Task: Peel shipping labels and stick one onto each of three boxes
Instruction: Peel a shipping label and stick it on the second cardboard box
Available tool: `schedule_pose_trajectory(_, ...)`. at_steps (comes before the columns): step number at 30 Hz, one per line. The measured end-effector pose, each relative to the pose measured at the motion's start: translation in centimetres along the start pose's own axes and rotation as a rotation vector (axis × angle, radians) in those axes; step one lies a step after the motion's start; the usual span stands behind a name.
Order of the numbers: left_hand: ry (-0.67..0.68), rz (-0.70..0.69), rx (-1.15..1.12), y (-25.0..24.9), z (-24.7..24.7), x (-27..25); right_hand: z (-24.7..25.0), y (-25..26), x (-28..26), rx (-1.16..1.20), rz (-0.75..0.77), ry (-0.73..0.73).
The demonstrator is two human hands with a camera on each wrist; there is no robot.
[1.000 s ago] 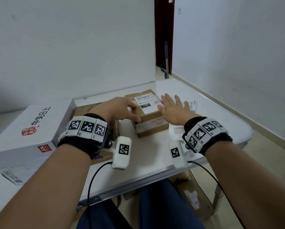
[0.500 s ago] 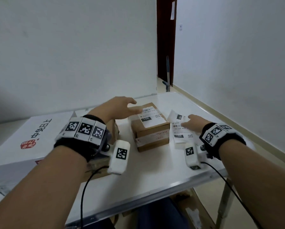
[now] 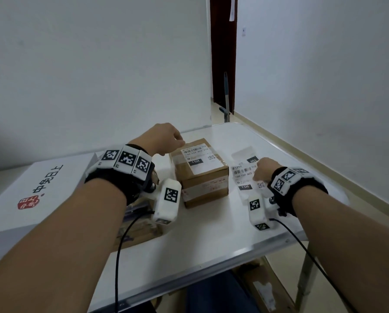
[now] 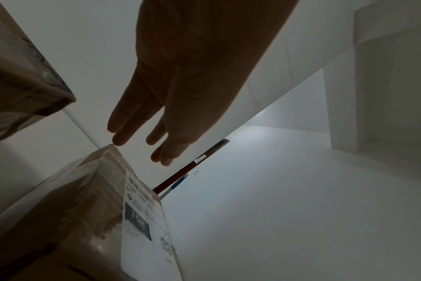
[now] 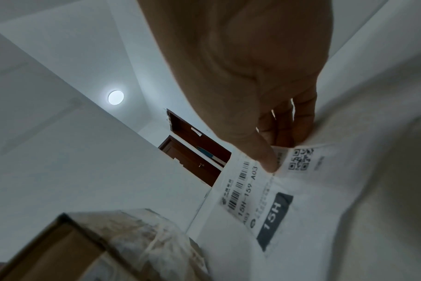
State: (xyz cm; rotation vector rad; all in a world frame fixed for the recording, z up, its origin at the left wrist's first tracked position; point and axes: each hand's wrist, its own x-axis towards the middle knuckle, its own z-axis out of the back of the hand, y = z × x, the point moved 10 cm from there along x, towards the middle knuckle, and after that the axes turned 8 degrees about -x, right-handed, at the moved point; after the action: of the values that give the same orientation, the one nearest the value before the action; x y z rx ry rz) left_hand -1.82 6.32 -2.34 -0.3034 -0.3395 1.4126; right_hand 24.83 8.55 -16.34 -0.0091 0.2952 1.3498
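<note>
A small brown cardboard box (image 3: 202, 181) stands mid-table with a white shipping label (image 3: 198, 157) stuck on its top; the same box (image 4: 79, 209) fills the lower left of the left wrist view. My left hand (image 3: 176, 141) hovers over the box's far left corner, its fingers (image 4: 132, 121) straight and holding nothing. Right of the box lies a loose label sheet (image 3: 245, 177) marked 15H. My right hand (image 3: 260, 175) rests on it. In the right wrist view the thumb (image 5: 264, 157) and fingers pinch that label sheet (image 5: 264, 201) near its QR code.
A large white box (image 3: 31, 195) with a red logo fills the table's left side. Another brown box (image 3: 141, 224) lies under my left wrist. A second label piece (image 3: 245, 154) lies beyond my right hand. The table edge (image 3: 211, 265) runs close in front; a dark door (image 3: 222, 53) stands behind.
My right hand left the small box's top and moved right onto the label sheets, pinching one. My left hand rose from the box's side to above its far corner.
</note>
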Motion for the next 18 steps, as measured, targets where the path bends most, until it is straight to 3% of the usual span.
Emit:
schedule_pose_trajectory(5, -0.047, -0.064, -0.010, -0.5, 0.0, 0.3, 1.6, -2.0, 0.5, 0.435, -0.031, -0.151)
schedule_pose_trajectory(11, -0.109, -0.084, -0.334, -0.1, 0.7, 0.3, 7.6, -2.1, -2.4, 0.775, 0.013, -0.490)
schedule_pose_trajectory(14, -0.145, -0.103, -0.499, -0.2, 1.2, -0.1, 10.5, -0.8, -4.6, 0.961, 0.091, -0.620)
schedule_pose_trajectory(18, -0.089, -0.099, -0.725, -0.1, 1.4, -1.3, 13.7, 2.5, -7.9, 1.089, 0.295, -0.742)
